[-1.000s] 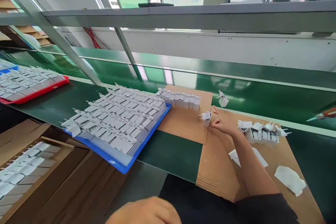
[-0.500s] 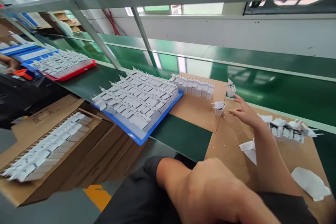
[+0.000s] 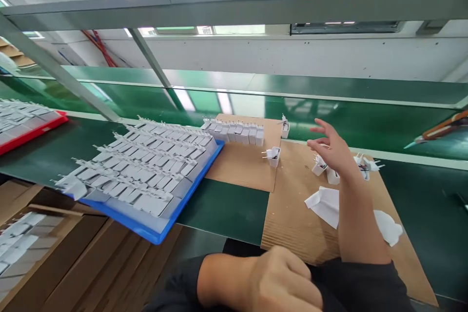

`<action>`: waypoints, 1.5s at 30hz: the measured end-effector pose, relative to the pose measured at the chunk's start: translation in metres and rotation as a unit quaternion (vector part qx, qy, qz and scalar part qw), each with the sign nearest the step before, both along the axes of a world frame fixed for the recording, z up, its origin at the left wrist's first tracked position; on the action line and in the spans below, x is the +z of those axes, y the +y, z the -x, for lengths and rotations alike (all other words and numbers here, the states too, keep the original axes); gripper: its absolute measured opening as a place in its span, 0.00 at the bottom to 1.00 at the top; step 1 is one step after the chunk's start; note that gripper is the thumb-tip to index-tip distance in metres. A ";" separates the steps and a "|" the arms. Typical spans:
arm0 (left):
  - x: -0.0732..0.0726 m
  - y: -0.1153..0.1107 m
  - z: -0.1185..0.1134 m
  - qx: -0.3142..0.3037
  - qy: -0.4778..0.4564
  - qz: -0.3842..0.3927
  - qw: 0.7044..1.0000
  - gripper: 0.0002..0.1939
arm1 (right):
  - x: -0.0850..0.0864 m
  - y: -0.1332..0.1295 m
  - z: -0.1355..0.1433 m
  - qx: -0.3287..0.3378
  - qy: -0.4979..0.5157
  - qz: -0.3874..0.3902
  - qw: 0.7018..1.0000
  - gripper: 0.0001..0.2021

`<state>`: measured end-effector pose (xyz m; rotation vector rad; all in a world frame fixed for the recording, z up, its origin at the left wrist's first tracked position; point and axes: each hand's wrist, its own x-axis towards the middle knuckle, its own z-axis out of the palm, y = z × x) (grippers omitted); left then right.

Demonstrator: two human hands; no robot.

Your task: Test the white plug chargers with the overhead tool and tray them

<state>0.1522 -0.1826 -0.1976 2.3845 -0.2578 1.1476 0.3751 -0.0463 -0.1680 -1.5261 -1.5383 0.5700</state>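
Note:
My right hand (image 3: 329,148) is raised over the cardboard with its fingers apart, holding nothing. Below and beside it stand several white plug-adapter housings (image 3: 319,165) with flipped-up pin caps, partly hidden by the hand and forearm. To its left is a single white plug adapter (image 3: 273,157) with its pinned cap tilted on top; another plug adapter (image 3: 285,127) stands farther back. My left hand (image 3: 287,280) is low in front of my body, back up and fingers curled; whatever they hold, if anything, is hidden. A row of plug adapters (image 3: 234,132) stands on the cardboard's far left.
A blue tray (image 3: 153,237) packed with white adapters sits left of the cardboard sheet (image 3: 288,214). White paper-like pieces (image 3: 325,204) lie by my right forearm. An orange-handled tool (image 3: 438,130) hangs at right. A red tray (image 3: 36,132) and an open carton (image 3: 54,253) are far left.
The camera view has swung to the right, bringing the orange-handled tool into sight. My right hand has moved away from the rear plug adapter, over toward the housings on the right.

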 end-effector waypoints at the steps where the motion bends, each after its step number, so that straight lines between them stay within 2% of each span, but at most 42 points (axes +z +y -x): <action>1: 0.006 0.013 0.004 0.035 -0.047 -0.002 0.998 0.29 | 0.004 -0.003 -0.005 -0.026 0.020 -0.029 0.999 0.30; 3: 0.010 0.045 0.010 0.140 -0.066 0.016 0.988 0.23 | 0.006 -0.005 -0.008 -0.069 0.043 -0.064 0.995 0.26; 4: 0.007 0.063 0.011 0.205 -0.056 0.041 0.976 0.22 | 0.004 -0.003 -0.005 -0.078 0.034 -0.059 0.995 0.26; 5: 0.002 0.081 0.011 0.274 -0.038 0.074 0.958 0.21 | 0.001 0.002 0.002 -0.079 0.016 -0.042 0.996 0.26; 7: -0.017 0.115 0.009 0.405 -0.001 0.142 0.903 0.23 | -0.009 0.019 0.020 -0.043 -0.067 0.042 0.996 0.31; 9: -0.041 0.140 0.005 0.479 0.052 0.169 0.860 0.25 | -0.020 0.046 0.040 -0.037 -0.098 0.080 0.991 0.34; 10: -0.052 0.147 0.002 0.489 0.084 0.167 0.852 0.25 | -0.026 0.062 0.047 -0.049 -0.111 0.096 0.988 0.35; 12: -0.070 0.154 -0.003 0.477 0.124 0.153 0.857 0.25 | -0.035 0.093 0.055 -0.078 -0.134 0.126 0.980 0.34; 14: -0.082 0.152 -0.008 0.450 0.151 0.136 0.869 0.23 | -0.042 0.120 0.056 -0.105 -0.150 0.153 0.971 0.26; 18: -0.093 0.151 -0.015 0.427 0.205 0.119 0.873 0.19 | -0.052 0.151 0.059 -0.131 -0.176 0.196 0.956 0.18; 22: -0.095 0.162 -0.012 0.462 0.234 0.145 0.843 0.18 | -0.057 0.158 0.063 -0.142 -0.213 0.224 0.940 0.17; 24: -0.094 0.166 -0.009 0.485 0.250 0.165 0.822 0.18 | -0.053 0.155 0.061 -0.146 -0.236 0.223 0.934 0.17; 27: -0.089 0.169 -0.005 0.529 0.300 0.205 0.766 0.20 | -0.041 0.140 0.051 -0.147 -0.273 0.212 0.927 0.18; 29: -0.085 0.170 -0.005 0.554 0.330 0.232 0.729 0.21 | -0.035 0.121 0.044 -0.138 -0.295 0.215 0.921 0.18; 31: -0.082 0.170 -0.006 0.567 0.328 0.240 0.717 0.23 | -0.035 0.094 0.040 -0.119 -0.311 0.227 0.915 0.17; 35: -0.082 0.171 -0.014 0.583 0.295 0.221 0.724 0.29 | -0.050 0.038 0.048 -0.074 -0.323 0.251 0.909 0.15; 37: -0.083 0.173 -0.019 0.581 0.284 0.226 0.729 0.28 | -0.056 0.019 0.055 -0.063 -0.321 0.254 0.910 0.16; 39: -0.084 0.177 -0.023 0.555 0.263 0.261 0.745 0.24 | -0.055 0.008 0.061 -0.059 -0.314 0.247 0.915 0.18; 42: -0.084 0.186 -0.021 0.484 0.248 0.332 0.771 0.16 | -0.039 -0.009 0.060 -0.058 -0.297 0.219 0.928 0.21; 45: -0.082 0.195 -0.010 0.404 0.270 0.376 0.789 0.13 | -0.013 -0.038 0.036 -0.070 -0.267 0.172 0.946 0.22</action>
